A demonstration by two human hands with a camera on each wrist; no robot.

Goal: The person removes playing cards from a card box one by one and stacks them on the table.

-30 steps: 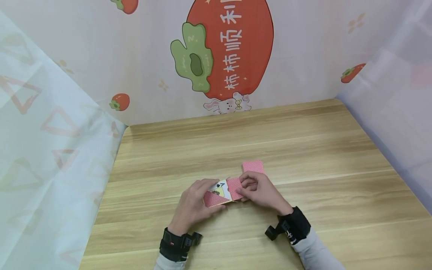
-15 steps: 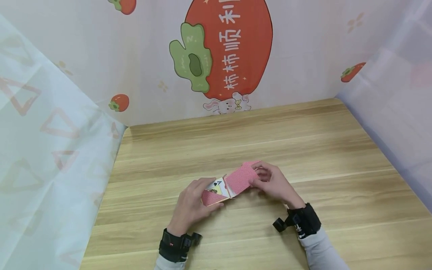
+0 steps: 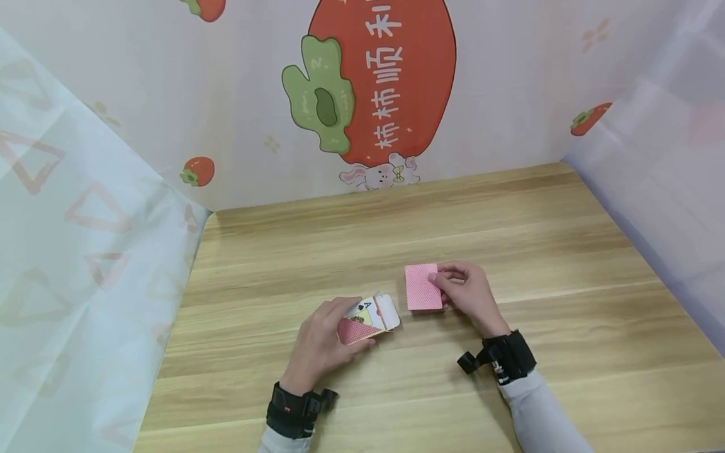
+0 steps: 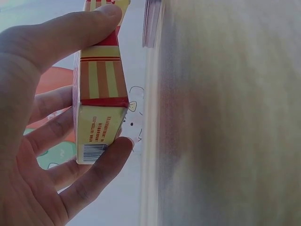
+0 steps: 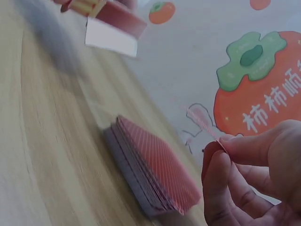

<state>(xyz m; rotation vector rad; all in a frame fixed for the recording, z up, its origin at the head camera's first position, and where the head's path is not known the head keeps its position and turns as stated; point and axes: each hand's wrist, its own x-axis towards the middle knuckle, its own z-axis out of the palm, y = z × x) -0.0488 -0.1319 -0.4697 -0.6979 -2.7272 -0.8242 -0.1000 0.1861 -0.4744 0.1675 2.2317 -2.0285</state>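
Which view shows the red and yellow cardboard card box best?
The left wrist view: the red and yellow cardboard card box fills the frame, stripes and barcode sharp, gripped by the left hand. The head view shows it small with its flap open. The right wrist view catches only a blurred corner.

Two bare hands, left hand (image 3: 320, 340) and right hand (image 3: 471, 296). Each wrist carries a black strap with a small black camera block attached. Light grey sleeves cover both forearms below the straps.
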